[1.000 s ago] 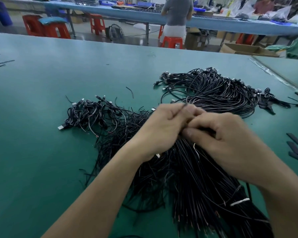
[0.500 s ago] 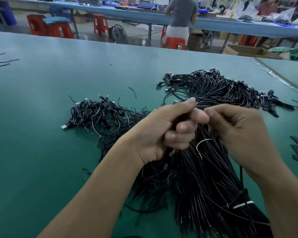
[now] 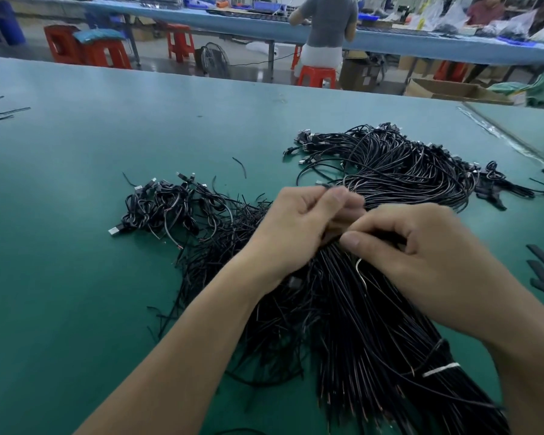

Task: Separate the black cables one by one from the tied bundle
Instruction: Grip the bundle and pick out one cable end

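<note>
Both hands work at the far end of the tied bundle, which lies on the green table directly in front of the person and fans toward the near edge. A white tie binds it low on the right.

Left hand: closed, fingers curled. The thumb and forefinger pinch a black cable where it rises out of the bundle's far end. Blur prevents confirming whether more than one strand is held.

Right hand: closed, fingers curled over the top of the bundle, with the thumb pressed against the strands. It grips the bundle just beside the left hand, and the two hands touch. A pale curved wire shows just below the thumb.

A pile of separated cables lies beyond the hands to the right, connectors pointing left. A tangled heap of cables sits left of the hands. Black strips lie at the right edge of the table.

Beyond the table, a person sits on a red stool at a blue bench.
</note>
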